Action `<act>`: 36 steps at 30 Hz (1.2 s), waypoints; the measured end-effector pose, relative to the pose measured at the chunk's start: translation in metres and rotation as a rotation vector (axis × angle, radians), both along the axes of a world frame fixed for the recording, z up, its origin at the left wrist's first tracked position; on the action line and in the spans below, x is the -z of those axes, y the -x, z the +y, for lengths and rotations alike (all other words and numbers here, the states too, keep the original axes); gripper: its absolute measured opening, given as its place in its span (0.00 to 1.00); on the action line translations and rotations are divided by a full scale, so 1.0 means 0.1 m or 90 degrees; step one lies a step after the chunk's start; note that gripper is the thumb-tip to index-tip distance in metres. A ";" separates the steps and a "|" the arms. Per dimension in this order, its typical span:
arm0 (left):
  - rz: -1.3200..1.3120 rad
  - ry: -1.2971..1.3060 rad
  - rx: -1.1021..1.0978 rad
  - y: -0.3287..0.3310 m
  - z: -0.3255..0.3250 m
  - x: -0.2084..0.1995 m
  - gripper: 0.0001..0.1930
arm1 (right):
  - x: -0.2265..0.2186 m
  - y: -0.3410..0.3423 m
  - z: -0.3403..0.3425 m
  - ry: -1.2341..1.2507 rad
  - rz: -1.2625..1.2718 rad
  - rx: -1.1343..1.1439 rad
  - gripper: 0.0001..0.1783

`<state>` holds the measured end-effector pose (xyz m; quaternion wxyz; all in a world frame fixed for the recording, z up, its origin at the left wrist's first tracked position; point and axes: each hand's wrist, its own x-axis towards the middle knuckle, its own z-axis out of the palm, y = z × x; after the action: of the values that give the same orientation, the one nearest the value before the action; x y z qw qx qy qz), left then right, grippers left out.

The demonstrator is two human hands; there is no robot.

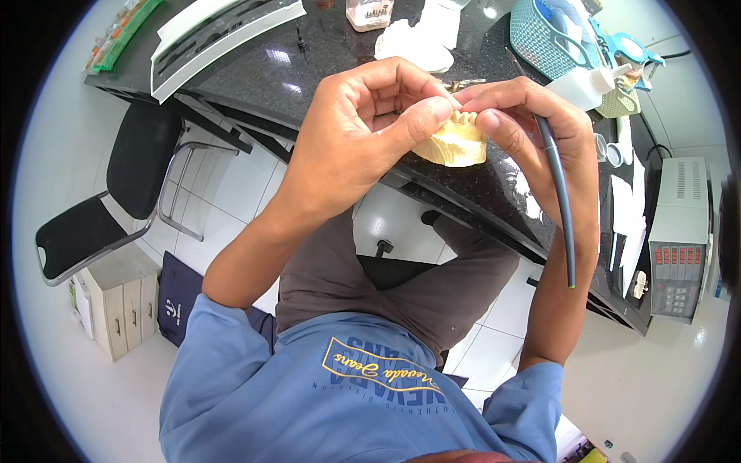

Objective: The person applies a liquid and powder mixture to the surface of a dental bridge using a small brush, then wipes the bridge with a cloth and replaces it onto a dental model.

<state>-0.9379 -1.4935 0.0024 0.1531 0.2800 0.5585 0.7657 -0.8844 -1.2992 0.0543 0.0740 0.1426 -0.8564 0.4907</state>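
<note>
A yellow plaster dental model [454,147] with a row of pale teeth is held up in front of me, over the table's near edge. My left hand [370,131] is closed on its left side, the thumb pressed by the teeth and the fingers curled behind. From the other side my right hand [540,127] grips it, thumb and forefinger at the teeth. The fingertips of both hands meet behind the tooth row; whether they pinch something small there is hidden. A slender dark-handled tool [557,174] with a thin tip lies across my right hand, held between the fingers.
White tissue [417,46] and a small clear jar [369,14] stand behind the model on the black table [255,85]. On the right are a white squeeze bottle [583,86], a teal basket [540,38] and a grey control box [679,239]. A black chair [143,158] stands left.
</note>
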 end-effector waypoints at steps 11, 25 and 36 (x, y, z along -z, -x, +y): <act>-0.005 -0.005 -0.009 -0.03 0.01 -0.02 0.09 | 0.02 0.00 0.02 0.007 -0.002 0.003 0.06; 0.012 -0.037 -0.009 0.00 0.01 0.03 0.10 | 0.00 -0.03 0.00 0.034 -0.008 0.021 0.10; 0.003 -0.003 0.000 -0.02 -0.01 -0.02 0.09 | 0.02 -0.01 0.00 0.019 0.030 -0.012 0.08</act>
<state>-0.9356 -1.4946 0.0047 0.1508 0.2823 0.5570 0.7663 -0.8839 -1.2992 0.0524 0.0917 0.1611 -0.8458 0.5003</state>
